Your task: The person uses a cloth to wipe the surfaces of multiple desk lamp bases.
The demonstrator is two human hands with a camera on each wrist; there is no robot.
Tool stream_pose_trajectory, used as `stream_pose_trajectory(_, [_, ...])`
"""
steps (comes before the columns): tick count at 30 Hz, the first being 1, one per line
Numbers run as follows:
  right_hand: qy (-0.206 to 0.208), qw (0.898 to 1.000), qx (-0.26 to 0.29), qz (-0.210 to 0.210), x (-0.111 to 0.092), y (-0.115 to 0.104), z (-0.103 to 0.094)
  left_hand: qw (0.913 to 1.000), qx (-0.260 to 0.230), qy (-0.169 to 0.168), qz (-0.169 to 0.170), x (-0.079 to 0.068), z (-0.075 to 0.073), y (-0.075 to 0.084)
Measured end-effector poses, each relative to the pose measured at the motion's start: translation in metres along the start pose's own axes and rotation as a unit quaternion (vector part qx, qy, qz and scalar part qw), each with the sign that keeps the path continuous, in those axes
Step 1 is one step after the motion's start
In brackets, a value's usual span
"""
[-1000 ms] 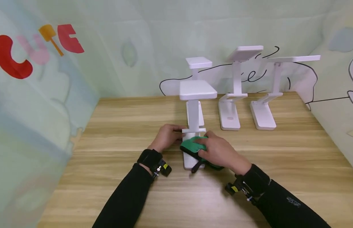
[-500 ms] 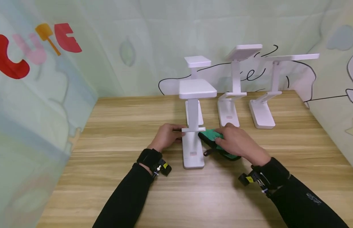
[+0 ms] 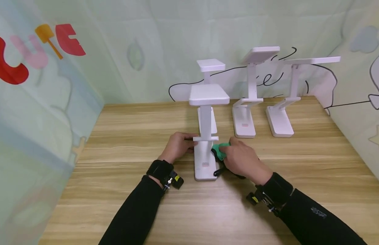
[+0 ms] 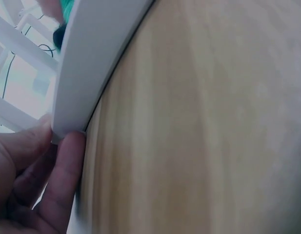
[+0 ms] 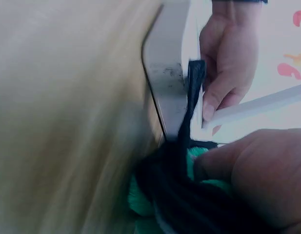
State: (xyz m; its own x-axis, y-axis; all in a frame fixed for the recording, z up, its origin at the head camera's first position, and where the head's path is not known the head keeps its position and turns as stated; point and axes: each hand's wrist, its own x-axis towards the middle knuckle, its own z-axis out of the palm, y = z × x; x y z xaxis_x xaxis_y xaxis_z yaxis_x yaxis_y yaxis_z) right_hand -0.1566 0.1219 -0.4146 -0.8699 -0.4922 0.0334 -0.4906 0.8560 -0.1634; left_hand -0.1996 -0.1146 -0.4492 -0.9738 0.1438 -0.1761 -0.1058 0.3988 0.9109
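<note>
A white folding phone stand point(image 3: 204, 160) stands upright on the wooden table, its top plate level and its base pointing toward me. My left hand point(image 3: 178, 145) pinches the base's back left edge between thumb and fingers, as the left wrist view shows close up. In my right hand point(image 3: 242, 158) is a green cleaning cloth point(image 3: 220, 149) with black edging and a black loop. The cloth sits against the right side of the base. Small dark marks point(image 5: 172, 73) show on the base's side in the right wrist view. The palm side of the right hand is hidden.
Right behind the held stand is another white stand point(image 3: 211, 64), partly covered by it. Two more, a middle stand point(image 3: 244, 122) and a right stand point(image 3: 280, 122), line the table's back edge. A printed cloth backdrop point(image 3: 146, 51) rises behind and beside the table.
The cloth in my right hand has gone from on top of the base out to the right, then back against the base's right side. My left hand keeps its grip.
</note>
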Motion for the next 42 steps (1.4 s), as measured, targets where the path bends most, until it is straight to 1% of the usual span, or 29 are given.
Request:
stream_pose_trajectory(4, [-0.020,0.999,-0.010,-0.046,-0.021,-0.002,-0.005,1.0000,0.005,0.002,0.000,0.001,0.001,0.000])
stream_pose_trajectory(7, [-0.043,0.995,-0.009,-0.091,-0.036,-0.001,-0.009,1.0000,0.008,0.003,-0.002,0.002,0.002,-0.001])
stream_pose_trajectory(8, [-0.055,0.993,-0.004,-0.108,-0.039,0.000,-0.010,1.0000,0.008,0.004,-0.002,0.002,0.002,-0.001])
stream_pose_trajectory(10, [-0.089,0.985,0.024,-0.144,-0.045,0.005,-0.015,1.0000,0.005,0.005,-0.001,0.003,0.003,-0.001])
stream_pose_trajectory(12, [-0.132,0.976,0.063,-0.161,-0.047,0.012,-0.020,1.0000,-0.001,0.005,-0.002,0.003,0.004,-0.002])
stream_pose_trajectory(14, [-0.153,0.972,0.090,-0.153,-0.045,0.020,-0.026,1.0000,-0.008,0.001,-0.003,0.004,0.004,-0.002])
stream_pose_trajectory(16, [-0.142,0.977,0.101,-0.118,-0.037,0.026,-0.031,1.0000,-0.009,-0.001,-0.002,0.004,0.004,-0.003])
stream_pose_trajectory(18, [-0.102,0.988,0.092,-0.067,-0.026,0.030,-0.033,1.0000,-0.004,0.000,0.000,0.005,0.004,-0.003])
stream_pose_trajectory(20, [-0.060,0.994,0.088,-0.010,-0.013,0.031,-0.031,1.0000,0.003,0.002,0.002,0.005,0.004,-0.003])
stream_pose_trajectory(21, [-0.042,0.995,0.087,0.017,-0.006,0.030,-0.028,1.0000,0.005,0.002,0.002,0.005,0.004,-0.004])
stream_pose_trajectory(23, [-0.018,0.995,0.087,0.055,0.006,0.027,-0.020,1.0000,0.007,0.002,0.006,0.004,0.003,-0.004])
stream_pose_trajectory(25, [-0.010,0.994,0.083,0.072,0.014,0.022,-0.010,1.0000,0.007,0.003,0.007,0.004,0.003,-0.003])
stream_pose_trajectory(28, [0.001,0.997,0.063,0.045,0.015,0.016,0.002,0.9999,0.009,0.004,0.008,0.003,0.003,-0.002])
stream_pose_trajectory(31, [-0.014,0.999,0.046,-0.009,0.003,0.013,0.001,0.9999,0.009,0.005,0.004,0.002,0.003,-0.001])
stream_pose_trajectory(32, [-0.026,0.998,0.046,-0.033,-0.003,0.013,-0.002,0.9999,0.009,0.005,0.004,0.002,0.002,-0.001])
stream_pose_trajectory(33, [-0.049,0.996,0.050,-0.055,-0.010,0.013,-0.007,0.9999,0.008,0.006,0.003,0.001,0.002,0.000])
stream_pose_trajectory(35, [-0.103,0.988,0.071,-0.093,-0.021,0.012,-0.018,1.0000,0.006,0.006,0.003,0.001,0.002,0.000])
stream_pose_trajectory(37, [-0.143,0.978,0.100,-0.114,-0.029,0.011,-0.030,1.0000,0.003,0.008,0.003,0.001,0.002,-0.001])
stream_pose_trajectory(38, [-0.150,0.975,0.114,-0.117,-0.031,0.010,-0.035,1.0000,0.001,0.008,0.003,0.001,0.001,-0.001])
stream_pose_trajectory(39, [-0.145,0.974,0.131,-0.112,-0.032,0.009,-0.039,1.0000,-0.001,0.009,0.004,0.001,0.001,-0.001])
stream_pose_trajectory(40, [-0.129,0.976,0.144,-0.100,-0.030,0.007,-0.042,1.0000,-0.002,0.009,0.004,0.001,0.001,-0.001])
stream_pose_trajectory(42, [-0.062,0.984,0.149,-0.077,-0.025,0.003,-0.041,1.0000,-0.002,0.006,0.005,0.001,0.000,-0.002])
